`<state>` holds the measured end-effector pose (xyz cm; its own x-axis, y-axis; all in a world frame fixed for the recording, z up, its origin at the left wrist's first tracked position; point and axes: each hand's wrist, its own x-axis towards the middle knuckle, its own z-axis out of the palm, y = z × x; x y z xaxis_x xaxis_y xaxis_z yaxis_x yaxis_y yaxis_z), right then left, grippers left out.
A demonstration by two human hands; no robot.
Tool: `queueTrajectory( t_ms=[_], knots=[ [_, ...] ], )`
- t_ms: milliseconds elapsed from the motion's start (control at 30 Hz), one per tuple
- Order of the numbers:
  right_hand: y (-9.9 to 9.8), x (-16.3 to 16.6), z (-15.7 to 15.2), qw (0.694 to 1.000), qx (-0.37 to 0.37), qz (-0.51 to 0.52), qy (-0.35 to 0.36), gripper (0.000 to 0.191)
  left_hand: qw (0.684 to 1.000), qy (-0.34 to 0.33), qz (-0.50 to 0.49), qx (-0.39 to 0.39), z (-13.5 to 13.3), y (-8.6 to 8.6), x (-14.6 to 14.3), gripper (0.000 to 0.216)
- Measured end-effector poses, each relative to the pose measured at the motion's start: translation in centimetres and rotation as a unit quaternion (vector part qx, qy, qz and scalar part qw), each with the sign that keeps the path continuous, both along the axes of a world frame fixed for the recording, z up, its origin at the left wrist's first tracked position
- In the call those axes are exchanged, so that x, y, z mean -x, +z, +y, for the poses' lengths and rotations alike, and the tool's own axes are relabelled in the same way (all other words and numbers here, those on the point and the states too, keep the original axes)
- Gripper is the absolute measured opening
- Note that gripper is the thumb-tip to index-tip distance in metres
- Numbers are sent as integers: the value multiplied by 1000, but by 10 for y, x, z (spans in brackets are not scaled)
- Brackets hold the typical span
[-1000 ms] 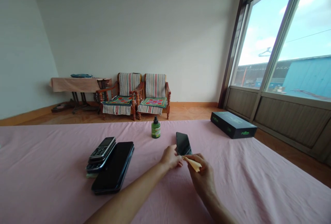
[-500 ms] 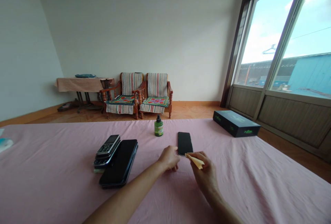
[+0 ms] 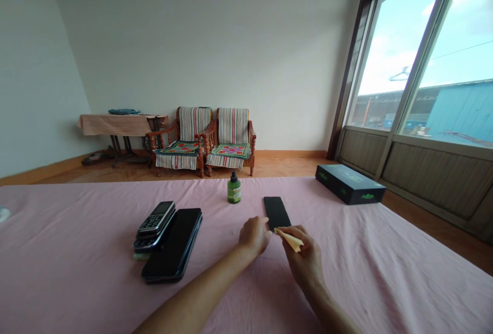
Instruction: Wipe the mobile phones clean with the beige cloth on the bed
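Note:
A black smartphone (image 3: pixel 276 211) lies flat on the pink cloth (image 3: pixel 77 252), screen up. My left hand (image 3: pixel 254 235) rests just in front of its near left corner, fingers curled loosely and touching the phone's edge. My right hand (image 3: pixel 304 258) sits beside it to the right, closed on a small folded yellow cloth (image 3: pixel 288 240) whose tip points at the phone's near edge. A small green bottle (image 3: pixel 233 190) with a black cap stands upright behind the phone.
A stack of dark phones (image 3: pixel 171 249) with keypad handsets (image 3: pixel 154 223) on top lies at the left. A long black box (image 3: pixel 349 184) sits at the cloth's far right edge. Two striped wooden chairs (image 3: pixel 208 141) and a covered side table (image 3: pixel 119 124) stand against the back wall.
The smartphone, tilted up on its edge a second ago, now lies flat on the cloth. Both hands stay at its near end with the yellow cloth still held.

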<state>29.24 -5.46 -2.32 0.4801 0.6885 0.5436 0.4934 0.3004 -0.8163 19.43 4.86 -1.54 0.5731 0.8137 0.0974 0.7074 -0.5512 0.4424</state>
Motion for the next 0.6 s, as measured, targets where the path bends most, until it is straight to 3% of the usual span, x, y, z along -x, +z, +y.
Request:
queueTrajectory(
  t_ms=[133, 267, 467, 600],
  knots=[
    [1, 3, -1, 1000, 20, -7, 10, 20, 998, -49, -35, -31, -13, 10, 26, 30],
    [-1, 10, -2, 998, 32, -15, 42, 21, 993, -61, -66, -75, -32, 21, 81, 48],
    [-4, 22, -3, 996, 40, -29, 81, 23, 975, 2, -21, -221, -37, 25, 177, 45],
    [-4, 24, -4, 995, 44, -32, 84, 24, 961, 59, 48, -265, -34, 19, 207, 50]
  ],
)
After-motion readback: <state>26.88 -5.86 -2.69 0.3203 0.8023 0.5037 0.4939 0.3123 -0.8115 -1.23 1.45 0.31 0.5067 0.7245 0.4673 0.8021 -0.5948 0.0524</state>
